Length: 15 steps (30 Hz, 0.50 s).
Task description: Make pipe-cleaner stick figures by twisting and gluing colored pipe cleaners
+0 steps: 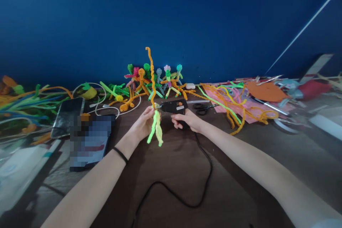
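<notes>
Pinched in my left hand is a pipe cleaner figure. Its long orange stem stands upright, and two bright green legs hang down below the fingers. My right hand wraps round the grip of a black glue gun. The gun's nozzle points left, right at the figure where orange meets green; whether it touches cannot be made out. From the gun's handle a black cord runs down across the dark table.
Several finished pipe cleaner figures stand along the blue wall. Black-handled scissors lie right of the gun, near loose pipe cleaners on pink sheets. At left are a phone, a blurred-out device, a white cable and more pipe cleaners.
</notes>
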Each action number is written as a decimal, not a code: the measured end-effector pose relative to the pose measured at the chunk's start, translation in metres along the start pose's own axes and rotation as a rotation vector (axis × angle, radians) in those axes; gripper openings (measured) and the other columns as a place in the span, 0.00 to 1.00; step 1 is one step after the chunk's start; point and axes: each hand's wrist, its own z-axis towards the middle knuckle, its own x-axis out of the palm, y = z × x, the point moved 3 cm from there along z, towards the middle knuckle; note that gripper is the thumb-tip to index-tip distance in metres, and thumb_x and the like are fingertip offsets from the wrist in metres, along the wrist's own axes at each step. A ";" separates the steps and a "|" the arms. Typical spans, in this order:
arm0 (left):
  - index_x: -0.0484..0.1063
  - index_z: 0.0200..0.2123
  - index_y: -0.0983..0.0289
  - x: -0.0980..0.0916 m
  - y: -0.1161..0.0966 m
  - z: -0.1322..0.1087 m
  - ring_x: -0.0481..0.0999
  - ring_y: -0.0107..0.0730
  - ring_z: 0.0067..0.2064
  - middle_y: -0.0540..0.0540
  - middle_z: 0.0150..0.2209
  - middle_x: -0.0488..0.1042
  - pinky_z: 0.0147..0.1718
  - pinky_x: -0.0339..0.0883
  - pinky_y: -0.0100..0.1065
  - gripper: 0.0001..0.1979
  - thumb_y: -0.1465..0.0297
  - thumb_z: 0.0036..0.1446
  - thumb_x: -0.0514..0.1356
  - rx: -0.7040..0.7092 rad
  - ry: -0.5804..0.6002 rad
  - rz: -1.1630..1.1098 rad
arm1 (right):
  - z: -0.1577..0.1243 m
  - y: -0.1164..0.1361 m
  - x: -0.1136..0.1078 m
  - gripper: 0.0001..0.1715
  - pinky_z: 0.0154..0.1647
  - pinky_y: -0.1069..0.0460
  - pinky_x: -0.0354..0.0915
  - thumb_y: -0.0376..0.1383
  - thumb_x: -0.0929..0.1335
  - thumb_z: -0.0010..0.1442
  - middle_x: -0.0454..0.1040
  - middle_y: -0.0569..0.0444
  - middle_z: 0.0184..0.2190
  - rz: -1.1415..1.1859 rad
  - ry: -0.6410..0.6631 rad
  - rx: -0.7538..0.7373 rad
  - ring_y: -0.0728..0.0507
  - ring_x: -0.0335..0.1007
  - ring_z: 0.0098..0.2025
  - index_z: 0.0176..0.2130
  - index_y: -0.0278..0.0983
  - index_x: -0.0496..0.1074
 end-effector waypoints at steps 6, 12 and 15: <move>0.68 0.29 0.65 0.003 0.000 -0.001 0.72 0.24 0.24 0.49 0.21 0.69 0.27 0.68 0.27 0.05 0.79 0.51 0.56 -0.003 -0.041 0.004 | -0.001 0.001 0.000 0.12 0.22 0.55 0.58 0.36 0.66 0.50 0.62 0.60 0.16 -0.015 -0.007 0.000 0.56 0.53 0.15 0.21 0.33 0.62; 0.68 0.28 0.64 0.002 0.000 -0.002 0.71 0.24 0.24 0.48 0.21 0.69 0.27 0.68 0.26 0.04 0.79 0.51 0.57 -0.006 -0.025 0.024 | 0.000 0.000 0.000 0.12 0.22 0.54 0.59 0.36 0.66 0.50 0.62 0.60 0.15 0.006 -0.010 -0.005 0.56 0.53 0.14 0.20 0.33 0.62; 0.68 0.28 0.65 0.002 0.000 -0.001 0.72 0.24 0.24 0.49 0.22 0.70 0.26 0.68 0.26 0.04 0.79 0.50 0.57 -0.007 -0.036 0.012 | 0.000 0.000 0.000 0.12 0.22 0.54 0.60 0.36 0.66 0.50 0.62 0.60 0.15 0.007 -0.013 -0.004 0.56 0.53 0.14 0.20 0.33 0.62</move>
